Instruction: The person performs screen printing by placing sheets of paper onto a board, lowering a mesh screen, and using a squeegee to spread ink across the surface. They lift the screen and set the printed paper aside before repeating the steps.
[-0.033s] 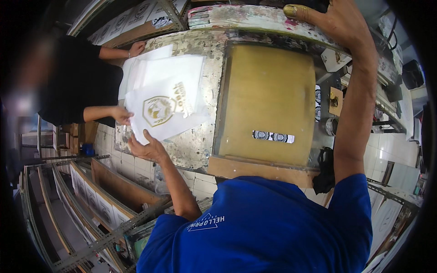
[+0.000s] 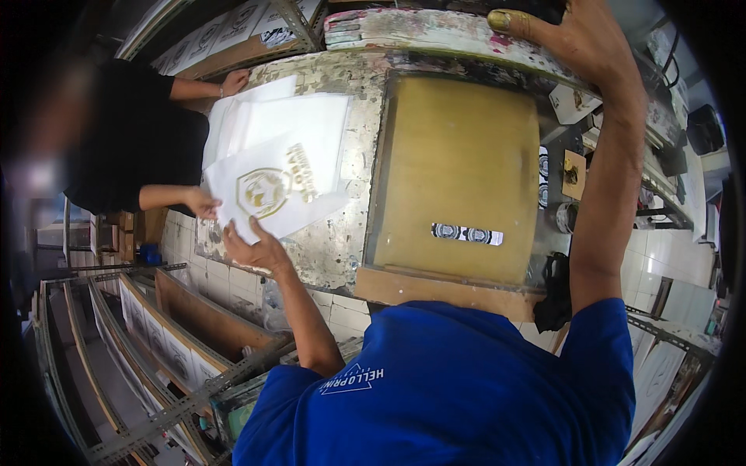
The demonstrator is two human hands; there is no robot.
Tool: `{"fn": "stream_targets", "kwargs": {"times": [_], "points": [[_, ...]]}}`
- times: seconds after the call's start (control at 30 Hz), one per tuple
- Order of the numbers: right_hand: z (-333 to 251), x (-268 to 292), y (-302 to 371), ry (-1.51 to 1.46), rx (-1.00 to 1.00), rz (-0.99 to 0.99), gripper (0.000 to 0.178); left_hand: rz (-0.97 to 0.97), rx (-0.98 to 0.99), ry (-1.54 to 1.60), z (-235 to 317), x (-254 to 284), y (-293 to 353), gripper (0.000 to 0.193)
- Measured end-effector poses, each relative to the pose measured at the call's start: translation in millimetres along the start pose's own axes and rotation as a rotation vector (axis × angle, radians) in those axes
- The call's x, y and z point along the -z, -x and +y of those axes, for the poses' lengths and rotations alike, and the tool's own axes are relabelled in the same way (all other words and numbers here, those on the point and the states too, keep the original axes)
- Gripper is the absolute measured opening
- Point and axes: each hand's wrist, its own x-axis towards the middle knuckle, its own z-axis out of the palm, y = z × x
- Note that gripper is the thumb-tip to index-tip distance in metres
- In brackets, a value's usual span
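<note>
A white translucent sheet with a gold crest print [image 2: 263, 193] lies tilted over other white sheets [image 2: 299, 124] on the stained worktable. At its near edge is my left hand [image 2: 260, 250], thumb and forefinger spread apart, the thumb over the sheet. A co-worker's hand [image 2: 203, 203] pinches the sheet's left edge. My right hand [image 2: 587, 43] is raised at the top right, beside a paint-stained board [image 2: 443, 31]. Its thumb is gold-stained and stretched out; the other fingers are mostly out of view. Between my arms lies a screen with golden-brown mesh [image 2: 458, 155].
A black-and-white printed strip [image 2: 466, 234] shows at the mesh's near end. The co-worker in black stands at the left, another hand [image 2: 235, 82] on the table edge. Metal racks [image 2: 148, 365] with boards stand at the lower left. A small tub [image 2: 566, 217] is right of the screen.
The printed sheet has shifted slightly left and turned a little, along with the co-worker's near hand. My left hand has moved slightly right. My right hand stays nearly still.
</note>
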Motion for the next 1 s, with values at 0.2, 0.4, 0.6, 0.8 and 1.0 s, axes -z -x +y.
{"fn": "stream_targets", "kwargs": {"times": [0.2, 0.4, 0.6, 0.8, 1.0], "points": [[-30.5, 3.9, 6.6, 0.099, 0.050, 0.035, 0.047, -0.597, -0.068, 0.372, 56.1, -69.9, 59.8, 0.047], [-12.5, 8.7, -2.6, -0.045, -0.031, -0.061, 0.048, -0.795, -0.056, 0.253, 48.5, -96.7, 85.8, 0.030], [-27.6, 4.9, 5.7, 0.061, 0.037, 0.047, 0.048, -0.563, -0.004, 0.399, 46.2, -109.9, 81.0, 0.011], [-11.9, 7.8, -6.6, -0.059, -0.056, -0.088, 0.049, -0.509, -0.039, 0.705, 102.4, -87.7, 56.9, 0.010], [-3.4, 1.1, -2.8, 0.019, 0.017, 0.030, 0.050, -1.207, -0.283, 0.776, 173.8, -24.7, 74.5, 0.043]]}}
